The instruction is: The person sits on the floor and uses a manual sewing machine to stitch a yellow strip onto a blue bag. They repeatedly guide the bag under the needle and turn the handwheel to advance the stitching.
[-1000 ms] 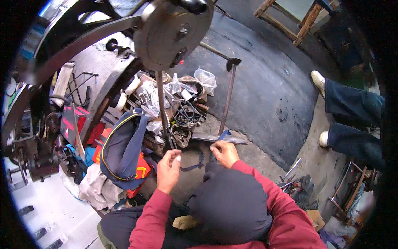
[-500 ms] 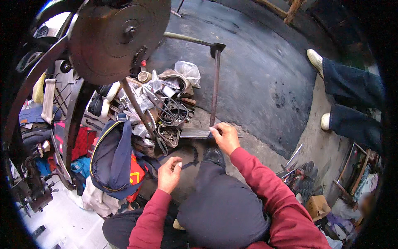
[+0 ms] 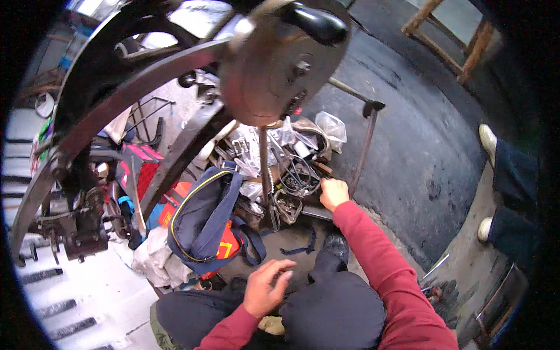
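Note:
My right hand [image 3: 334, 194] reaches forward to the right edge of a heap of tools and parts. Its fingers are curled, and what they hold, if anything, is hidden. Close by are a wire-filled box [image 3: 298, 181] and a smaller tray of metal bits [image 3: 287, 208]. A flat metal bar [image 3: 317, 213] lies just below the wrist. Over my lap, my left hand [image 3: 265, 289] is held loosely with thumb and fingers apart and nothing in it. Left of it sits a dark blue bag [image 3: 201, 216] with a yellow-edged zip.
A hand-cranked machine with a large wheel [image 3: 280, 70] and curved iron frame rises at left. Beyond the heap stands a metal rod leg [image 3: 364, 149] on a dark mat [image 3: 420, 140]. At far right are another person's trouser legs [image 3: 516, 175] and pale shoes.
My view has swung left, so the machine and heap sit further right. My right hand has moved from beside the rod's foot to the heap. My left hand has loosened, its fingers now apart.

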A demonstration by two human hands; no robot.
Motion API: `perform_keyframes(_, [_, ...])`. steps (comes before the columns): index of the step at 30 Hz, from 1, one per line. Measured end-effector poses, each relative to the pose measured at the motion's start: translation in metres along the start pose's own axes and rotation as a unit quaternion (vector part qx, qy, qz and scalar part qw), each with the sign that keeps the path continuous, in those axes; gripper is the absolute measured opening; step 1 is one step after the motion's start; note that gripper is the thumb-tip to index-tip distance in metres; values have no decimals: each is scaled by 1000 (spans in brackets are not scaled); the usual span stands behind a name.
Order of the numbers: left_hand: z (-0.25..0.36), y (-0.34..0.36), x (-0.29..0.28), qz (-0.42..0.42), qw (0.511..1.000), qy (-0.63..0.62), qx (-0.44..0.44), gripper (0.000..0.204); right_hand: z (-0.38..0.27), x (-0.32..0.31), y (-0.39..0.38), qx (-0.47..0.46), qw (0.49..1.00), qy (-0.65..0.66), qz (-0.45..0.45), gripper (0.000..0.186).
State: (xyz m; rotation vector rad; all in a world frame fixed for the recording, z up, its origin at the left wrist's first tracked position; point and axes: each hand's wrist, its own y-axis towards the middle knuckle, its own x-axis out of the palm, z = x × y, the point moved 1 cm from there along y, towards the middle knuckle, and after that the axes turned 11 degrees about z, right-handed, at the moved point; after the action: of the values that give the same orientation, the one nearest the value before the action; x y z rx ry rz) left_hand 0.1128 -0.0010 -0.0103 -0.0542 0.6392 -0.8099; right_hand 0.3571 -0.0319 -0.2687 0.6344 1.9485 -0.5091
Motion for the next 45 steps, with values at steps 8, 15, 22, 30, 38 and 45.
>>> perform_keyframes(8, [0, -14, -102, 299, 944, -137, -37, 13, -34, -147, -39, -25, 920, 342, 190, 20])
perform_keyframes(15, [-6, 2, -171, 410, 848, -320, 98, 30, -149, -322, -50, 26, 852, 517, 79, 30])
perform_keyframes(22, [-25, 43, -202, 402, 881, -203, 146, 78, -270, -350, -78, -243, 923, 296, -39, 40])
perform_keyframes(30, [-23, 69, -192, 394, 903, -124, 119, 95, -324, -302, -69, -214, 873, 436, -47, 40])
perform_keyframes(38, [-21, 59, -234, 441, 843, -131, 277, 112, -336, -264, -51, -41, 792, 608, -44, 34])
perform_keyframes(45, [-11, 46, -242, 442, 842, -140, 277, 73, -350, -248, -46, -152, 808, 569, 27, 19])
